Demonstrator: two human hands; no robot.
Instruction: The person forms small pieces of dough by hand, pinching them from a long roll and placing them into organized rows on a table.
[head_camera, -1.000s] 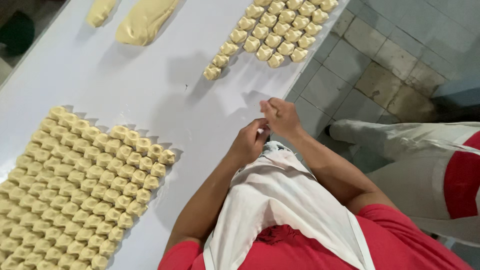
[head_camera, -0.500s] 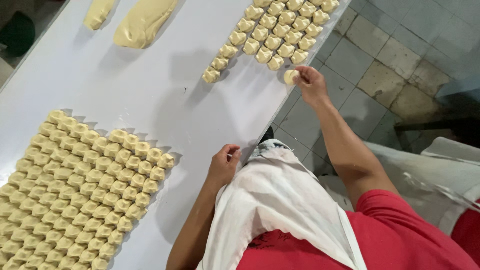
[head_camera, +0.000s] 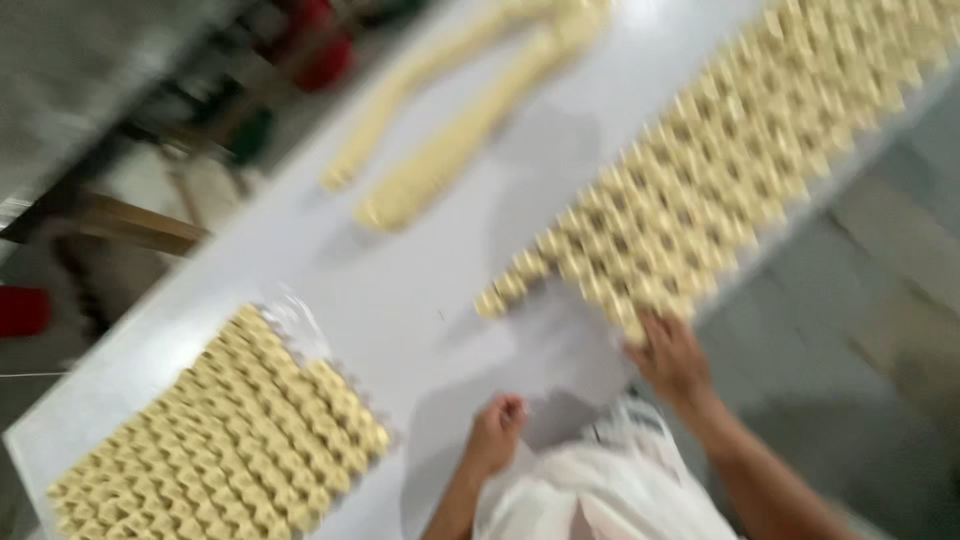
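Right hand (head_camera: 672, 358) touching dough-piece rows (head_camera: 700, 180), left hand (head_camera: 497, 432) on white bag (head_camera: 600, 490)

White table (head_camera: 420, 300) with two dough-piece blocks (head_camera: 230, 430) (head_camera: 720, 170) and two dough ropes (head_camera: 450, 150).

A long block of small pale-yellow dough pieces (head_camera: 720, 160) is laid in tight diagonal rows along the white table's near edge, running up toward the right. Its lower end is touched by the right hand (head_camera: 672, 362). A white plastic bag (head_camera: 610, 485), crumpled and soft, is gripped at its top edge by the left hand (head_camera: 495, 432). Detail is blurred.
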